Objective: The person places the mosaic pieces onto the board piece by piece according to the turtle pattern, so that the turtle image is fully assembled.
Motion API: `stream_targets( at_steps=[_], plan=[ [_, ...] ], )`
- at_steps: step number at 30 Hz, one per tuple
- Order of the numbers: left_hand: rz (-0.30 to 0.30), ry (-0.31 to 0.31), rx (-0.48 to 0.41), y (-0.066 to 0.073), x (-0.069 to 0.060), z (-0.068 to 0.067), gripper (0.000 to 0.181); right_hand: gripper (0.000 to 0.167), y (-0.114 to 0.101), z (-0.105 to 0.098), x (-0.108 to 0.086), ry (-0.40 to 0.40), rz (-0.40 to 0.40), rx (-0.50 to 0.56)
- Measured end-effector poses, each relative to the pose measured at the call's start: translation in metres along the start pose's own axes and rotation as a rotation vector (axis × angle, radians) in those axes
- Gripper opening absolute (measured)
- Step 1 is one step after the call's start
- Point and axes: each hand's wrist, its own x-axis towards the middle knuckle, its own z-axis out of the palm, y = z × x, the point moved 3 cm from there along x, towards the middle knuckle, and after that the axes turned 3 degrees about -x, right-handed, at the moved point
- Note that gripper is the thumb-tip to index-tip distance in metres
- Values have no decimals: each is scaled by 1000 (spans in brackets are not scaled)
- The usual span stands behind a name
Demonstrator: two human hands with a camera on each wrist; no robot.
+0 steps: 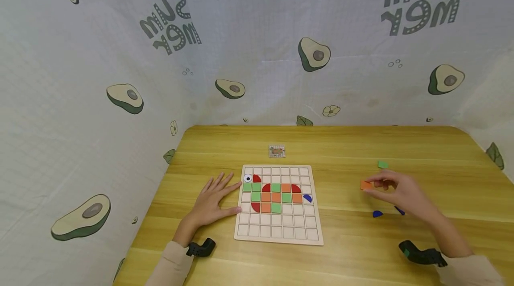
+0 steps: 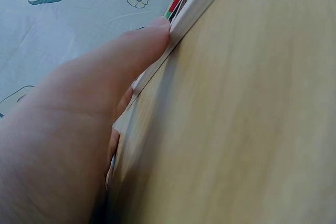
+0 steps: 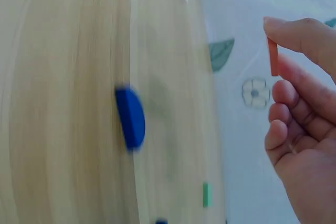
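Observation:
A pale wooden grid board (image 1: 277, 232) lies on the table, with green, orange and red tiles, an eye tile (image 1: 247, 178) and a blue tile (image 1: 307, 198) in its cells. My left hand (image 1: 213, 201) rests spread on the table, the thumb and a fingertip touching the board's left edge. In the left wrist view the thumb (image 2: 142, 45) lies against that edge. Off to the right, my right hand (image 1: 401, 190) pinches an orange square tile (image 1: 366, 184) between thumb and index finger. The right wrist view shows this orange tile (image 3: 273, 59) edge-on, raised off the table.
Right of the board lie a blue quarter-round tile (image 1: 377, 214), another blue piece (image 1: 399, 210) partly under the right hand, and a green tile (image 1: 383, 164) farther back. A small picture card (image 1: 277, 151) sits behind the board. Patterned cloth (image 1: 265, 54) hangs beyond the table.

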Motion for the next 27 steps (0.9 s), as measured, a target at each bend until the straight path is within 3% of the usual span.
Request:
stream_targets(
  at_steps=[9,19,27],
  plan=[
    [1,-2,13,-1,1,1,80,21,-45,47,17,-43,-121,102],
    [11,1,16,-1,0,2,79,18,-78,103,29,-183,-99,182],
    [21,20,19,1,0,-1,79,19,-88,129,31,-216,-66,247]
  ],
)
